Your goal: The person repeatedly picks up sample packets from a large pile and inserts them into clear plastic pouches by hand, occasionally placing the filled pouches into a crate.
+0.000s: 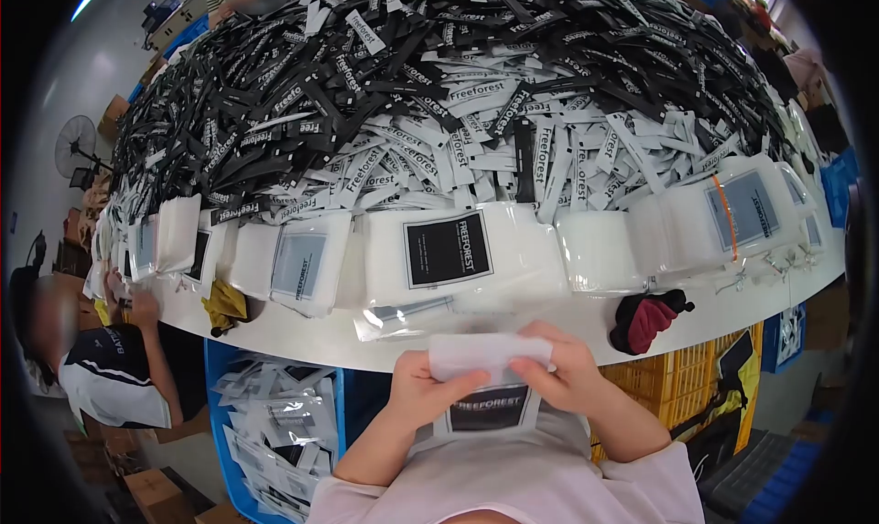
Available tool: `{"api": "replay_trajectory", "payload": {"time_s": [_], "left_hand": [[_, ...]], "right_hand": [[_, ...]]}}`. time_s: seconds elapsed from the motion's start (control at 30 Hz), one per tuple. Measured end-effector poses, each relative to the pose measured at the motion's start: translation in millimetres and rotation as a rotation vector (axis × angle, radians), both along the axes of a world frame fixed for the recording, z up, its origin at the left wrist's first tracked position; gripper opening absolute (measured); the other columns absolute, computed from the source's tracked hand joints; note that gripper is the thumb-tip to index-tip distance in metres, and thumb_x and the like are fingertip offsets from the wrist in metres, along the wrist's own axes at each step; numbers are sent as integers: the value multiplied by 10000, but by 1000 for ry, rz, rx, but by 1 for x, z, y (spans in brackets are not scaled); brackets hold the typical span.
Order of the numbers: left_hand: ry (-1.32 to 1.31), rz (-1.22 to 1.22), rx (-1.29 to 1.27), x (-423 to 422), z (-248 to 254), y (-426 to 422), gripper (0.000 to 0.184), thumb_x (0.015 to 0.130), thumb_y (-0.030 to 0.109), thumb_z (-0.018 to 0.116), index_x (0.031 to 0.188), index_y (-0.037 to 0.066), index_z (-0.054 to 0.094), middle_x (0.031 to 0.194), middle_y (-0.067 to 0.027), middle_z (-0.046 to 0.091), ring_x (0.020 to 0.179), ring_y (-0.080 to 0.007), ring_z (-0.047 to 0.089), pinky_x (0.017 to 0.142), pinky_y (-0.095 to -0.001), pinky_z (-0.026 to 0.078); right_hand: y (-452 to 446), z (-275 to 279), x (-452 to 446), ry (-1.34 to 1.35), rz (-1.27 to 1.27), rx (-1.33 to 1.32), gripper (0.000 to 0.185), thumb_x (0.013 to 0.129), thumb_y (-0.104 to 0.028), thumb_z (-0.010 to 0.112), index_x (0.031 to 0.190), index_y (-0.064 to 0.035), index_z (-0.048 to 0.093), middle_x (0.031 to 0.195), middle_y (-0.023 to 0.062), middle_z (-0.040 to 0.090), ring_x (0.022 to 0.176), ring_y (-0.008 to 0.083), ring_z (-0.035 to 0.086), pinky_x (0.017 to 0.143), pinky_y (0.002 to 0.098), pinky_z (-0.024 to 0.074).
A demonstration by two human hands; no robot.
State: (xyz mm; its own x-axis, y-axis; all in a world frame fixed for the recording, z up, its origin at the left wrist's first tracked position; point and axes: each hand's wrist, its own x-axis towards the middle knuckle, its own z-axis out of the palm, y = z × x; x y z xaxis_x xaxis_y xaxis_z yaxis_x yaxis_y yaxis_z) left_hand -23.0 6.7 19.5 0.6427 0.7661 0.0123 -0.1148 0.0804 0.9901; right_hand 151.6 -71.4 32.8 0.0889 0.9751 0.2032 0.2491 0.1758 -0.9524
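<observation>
My left hand point(423, 388) and my right hand point(563, 370) hold a clear plastic bag point(490, 416) with a black FREEFOREST label, close in front of my chest. Both thumbs press on its whitish upper part point(476, 352), where the plastic looks folded or bunched; whether anything is inside I cannot tell. Just beyond my hands, on the white table's near edge, lies a stack of flat bags point(449, 254) with the same black label. Behind it rises a large heap of black and white Freeforest stick packets point(476, 93).
More bag stacks point(302, 258) line the table edge point(339, 336). A dark red and black cloth item point(645, 322) lies at right. Below stand a blue bin point(220, 405) of filled bags and yellow crates point(641, 387). A co-worker point(119, 368) works at left.
</observation>
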Motion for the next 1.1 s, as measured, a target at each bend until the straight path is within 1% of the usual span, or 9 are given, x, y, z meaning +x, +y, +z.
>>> {"api": "replay_trajectory", "payload": {"time_s": [0.07,0.37,0.47,0.53,0.63,0.8,0.97,1.03,1.1], "left_hand": [[-9,-3,-153,-7,0,0,88,789,29,631,822,-52,638,929,-100,645,820,-83,577,668,-210,461],[35,-16,251,-95,5,17,206,800,48,576,966,-64,625,934,-164,644,756,-203,606,685,-280,451],[725,20,104,-167,23,21,275,784,110,610,1014,-42,609,960,-178,634,886,-261,601,776,-311,441],[1080,130,-14,-197,12,19,365,765,155,645,1077,-24,583,997,-187,620,942,-286,586,807,-313,433],[1380,181,488,-214,-4,2,540,713,210,700,1176,1,519,1057,-205,587,979,-295,569,829,-297,429],[871,18,203,-162,6,7,584,690,127,729,1219,42,497,1027,-125,621,968,-202,583,830,-306,434],[460,-94,539,-66,5,36,433,742,61,660,1159,43,546,1003,-116,628,957,-231,589,821,-311,444],[466,-65,776,-26,-2,47,407,753,73,642,1148,42,548,1059,-135,600,1026,-273,552,885,-337,420],[490,-13,966,18,-2,61,407,764,105,637,1155,47,541,1121,-141,565,1087,-291,507,923,-362,394]], "right_hand": [[4,-4,-3,-86,6,95,88,762,-49,628,837,-7,609,828,90,592,716,228,538,633,322,420],[70,0,24,-429,70,61,203,835,-228,562,896,-48,635,860,107,637,783,280,602,698,359,475],[141,17,80,-854,-324,-537,391,848,-367,521,985,-10,607,794,148,635,752,317,617,684,374,495],[169,-5,106,-1032,-573,-430,481,813,-393,559,1024,39,552,791,167,622,738,329,612,669,376,484],[187,-40,120,-945,-664,-216,507,725,-368,650,986,46,518,814,205,608,824,320,603,728,383,484],[185,-28,125,52,-576,-95,308,796,-179,615,1001,-5,466,716,95,586,573,155,594,466,263,442],[102,27,76,77,-595,236,262,803,-86,603,1018,-16,473,700,57,581,521,109,556,435,208,399],[47,-3,70,-384,-581,489,229,768,-98,628,950,3,532,633,53,531,509,138,479,475,258,394],[14,-41,44,-164,-570,566,193,750,-84,592,905,20,542,644,71,529,532,145,478,494,254,384]]}}
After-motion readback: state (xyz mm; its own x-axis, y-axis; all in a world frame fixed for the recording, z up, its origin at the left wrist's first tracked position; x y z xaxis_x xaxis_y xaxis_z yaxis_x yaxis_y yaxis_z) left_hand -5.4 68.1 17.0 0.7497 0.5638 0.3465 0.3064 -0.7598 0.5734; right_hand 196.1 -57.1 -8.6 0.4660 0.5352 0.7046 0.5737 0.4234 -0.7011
